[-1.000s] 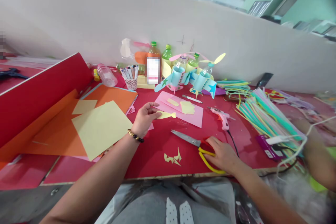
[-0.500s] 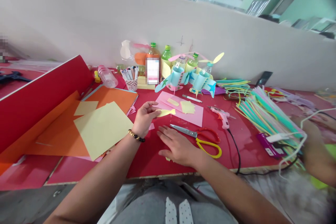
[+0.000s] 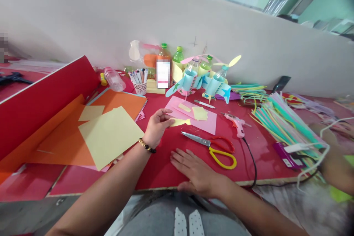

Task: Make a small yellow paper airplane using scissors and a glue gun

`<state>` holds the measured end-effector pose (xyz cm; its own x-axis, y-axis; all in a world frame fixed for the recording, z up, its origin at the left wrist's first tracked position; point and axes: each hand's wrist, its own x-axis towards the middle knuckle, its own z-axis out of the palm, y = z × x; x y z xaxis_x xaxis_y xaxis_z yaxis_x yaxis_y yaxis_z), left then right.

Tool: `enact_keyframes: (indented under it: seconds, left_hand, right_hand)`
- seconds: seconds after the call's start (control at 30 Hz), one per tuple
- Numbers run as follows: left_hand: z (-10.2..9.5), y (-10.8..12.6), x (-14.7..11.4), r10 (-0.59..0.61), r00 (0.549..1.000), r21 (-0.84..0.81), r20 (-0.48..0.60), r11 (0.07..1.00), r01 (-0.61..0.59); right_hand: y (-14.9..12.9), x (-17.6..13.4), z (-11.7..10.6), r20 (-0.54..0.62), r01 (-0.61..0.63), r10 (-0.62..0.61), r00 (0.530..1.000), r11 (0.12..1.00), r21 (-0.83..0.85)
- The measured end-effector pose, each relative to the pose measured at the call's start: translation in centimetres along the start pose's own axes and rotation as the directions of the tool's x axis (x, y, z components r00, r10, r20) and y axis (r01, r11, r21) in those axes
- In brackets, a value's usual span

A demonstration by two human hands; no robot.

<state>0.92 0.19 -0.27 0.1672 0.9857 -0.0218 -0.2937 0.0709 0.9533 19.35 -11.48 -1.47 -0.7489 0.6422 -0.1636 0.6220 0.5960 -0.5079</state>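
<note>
My left hand [image 3: 158, 128], with a beaded bracelet at the wrist, pinches one end of a narrow yellow paper cut-out [image 3: 179, 122] above the red tabletop. Its flared end points right, over the edge of a pink paper sheet [image 3: 211, 121]. Palm down at the front of the table lies my right hand [image 3: 195, 173], fingers stretched out. Just beyond it, scissors [image 3: 211, 143] with one red and one yellow handle loop rest flat, partly opened. On the pink sheet are a rounded yellow strip [image 3: 184, 107] and several stacked yellow paper pieces [image 3: 200, 113].
Yellow sheets [image 3: 110, 136] overlap orange paper [image 3: 66, 145] on the left. A pink glue gun [image 3: 236, 122] trails its cord on the right, near a purple power strip [image 3: 287, 156] and pipe cleaners [image 3: 287, 118]. Blue paper aeroplanes [image 3: 215, 85], bottles and a pen cup [image 3: 139, 87] line the back.
My right hand has slid towards me to the table's front edge. The small yellow bit beside its thumb and a pink scrap near my left hand no longer show.
</note>
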Motion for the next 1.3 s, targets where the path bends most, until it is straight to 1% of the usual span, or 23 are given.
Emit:
enact_keyframes:
  seconds: [0.1, 0.23, 0.33, 0.4, 0.43, 0.47, 0.5, 0.57, 0.6, 0.63, 0.67, 0.7, 0.73, 0.8, 0.87, 0.93, 1.03, 1.13, 1.3]
  left_hand:
    - [0.2, -0.2, -0.1, -0.007, 1.0, 0.003, 0.007, 1.0, 0.007]
    - [0.2, -0.6, -0.3, -0.017, 0.999, 0.002, 0.03, 1.0, 0.017]
    - [0.3, -0.9, -0.5, -0.021, 0.998, 0.008, 0.058, 1.0, 0.02]
    - [0.5, -1.1, -0.5, -0.027, 0.997, 0.013, 0.074, 1.0, 0.026]
    - [0.6, -1.1, -0.6, -0.029, 0.996, 0.016, 0.081, 0.999, 0.028]
    - [0.7, -1.2, -0.6, -0.032, 0.995, 0.018, 0.09, 0.999, 0.03]
    - [0.8, -1.2, -0.7, -0.035, 0.994, 0.021, 0.101, 0.999, 0.033]
    - [1.0, -1.3, -0.8, -0.046, 0.991, 0.029, 0.127, 0.999, 0.043]
    - [1.1, -1.3, -0.9, -0.054, 0.989, 0.034, 0.14, 0.998, 0.05]
    - [1.1, -1.3, -1.0, -0.062, 0.986, 0.039, 0.152, 0.998, 0.057]
    - [1.2, -1.3, -1.0, -0.07, 0.984, 0.045, 0.162, 0.997, 0.063]
    - [1.2, -1.3, -1.1, -0.075, 0.983, 0.051, 0.17, 0.996, 0.067]
    - [1.2, -1.3, -1.1, -0.08, 0.981, 0.056, 0.179, 0.996, 0.071]
    - [1.2, -1.4, -1.1, -0.086, 0.977, 0.061, 0.193, 0.995, 0.076]
    - [1.1, -1.4, -1.0, -0.091, 0.976, 0.055, 0.197, 0.995, 0.082]
    - [1.1, -1.4, -0.9, -0.107, 0.978, 0.047, 0.181, 0.994, 0.1]
    - [0.9, -1.4, -0.7, -0.161, 0.974, 0.051, 0.162, 0.987, 0.154]
    - [0.9, -1.4, -0.6, -0.204, 0.967, 0.058, 0.155, 0.979, 0.197]
    - [0.8, -1.8, -0.5, -0.208, 0.966, 0.064, 0.152, 0.978, 0.201]
  right_hand:
    - [0.4, -4.2, 1.2, 0.019, -0.047, 0.048, 0.999, 0.999, -0.018]
    - [0.9, -9.1, 2.7, -0.02, -0.056, 0.055, 0.998, 0.997, -0.045]
    - [0.4, -12.0, 2.4, -0.083, -0.067, 0.069, 0.994, 0.998, 0.018]
    - [-0.1, -12.9, 1.4, -0.181, -0.125, 0.141, 0.973, 0.988, 0.095]
    - [-0.3, -12.9, 0.7, -0.227, -0.166, 0.196, 0.954, 0.976, 0.144]
    - [-0.3, -12.7, 0.0, -0.315, -0.184, 0.235, 0.92, 0.966, 0.185]
    - [-0.3, -12.1, -0.7, -0.389, -0.222, 0.3, 0.871, 0.947, 0.233]
    - [0.2, -10.1, -1.9, -0.513, -0.279, 0.424, 0.746, 0.899, 0.338]
    - [0.5, -8.8, -2.4, -0.548, -0.288, 0.475, 0.689, 0.873, 0.394]
    - [1.0, -7.3, -2.8, -0.554, -0.29, 0.53, 0.642, 0.837, 0.465]
    - [1.5, -5.8, -3.1, -0.554, -0.271, 0.567, 0.61, 0.806, 0.526]
    - [2.0, -4.4, -3.4, -0.526, -0.25, 0.6, 0.602, 0.768, 0.59]
    - [2.4, -3.0, -3.7, -0.495, -0.216, 0.62, 0.608, 0.73, 0.648]
    - [3.3, -0.6, -4.1, -0.443, -0.144, 0.616, 0.651, 0.673, 0.725]
    - [3.9, 1.0, -4.6, -0.387, -0.093, 0.592, 0.707, 0.621, 0.778]
    - [4.5, 1.9, -5.0, -0.363, -0.06, 0.575, 0.734, 0.587, 0.807]
    - [5.4, 2.7, -5.3, -0.386, -0.009, 0.564, 0.73, 0.573, 0.82]
    - [6.1, 3.0, -5.1, -0.414, 0.046, 0.551, 0.724, 0.561, 0.827]
    - [6.4, 2.9, -4.6, -0.43, 0.102, 0.555, 0.712, 0.525, 0.845]
